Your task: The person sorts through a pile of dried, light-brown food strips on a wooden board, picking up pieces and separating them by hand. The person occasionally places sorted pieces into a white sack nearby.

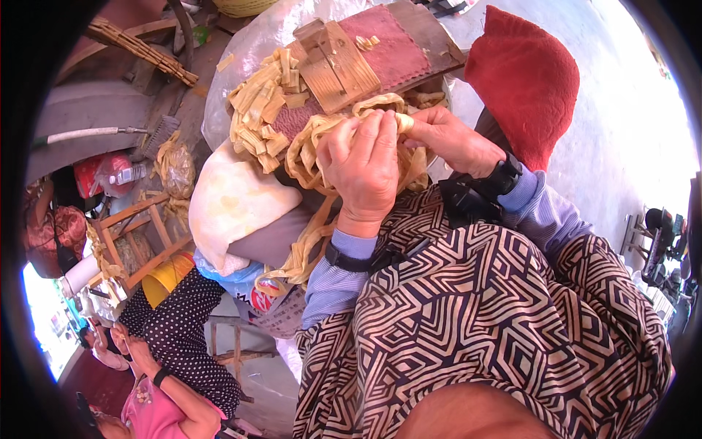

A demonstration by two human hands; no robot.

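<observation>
My left hand (364, 159) and my right hand (452, 140) meet, pinching a folded pale-yellow strip (405, 123) of what looks like dried plant material. Long loops of the same strips (307, 145) hang below and around my left hand. Just beyond my fingers lies a wooden block (343, 71) with a narrow slit. It rests on a wooden board (417, 27) partly covered by a red cloth (384, 49). To the block's left is a heap of short, flat strip pieces (263, 104); a small curled bundle (367, 43) sits on the cloth.
A red cloth (526, 82) drapes something at right. A stained white cloth (236, 203) lies left of my left hand. Another person in a pink top (164, 406) sits at lower left. Near them are a wooden frame (137, 236), a yellow bucket (164, 280) and a brush (162, 134).
</observation>
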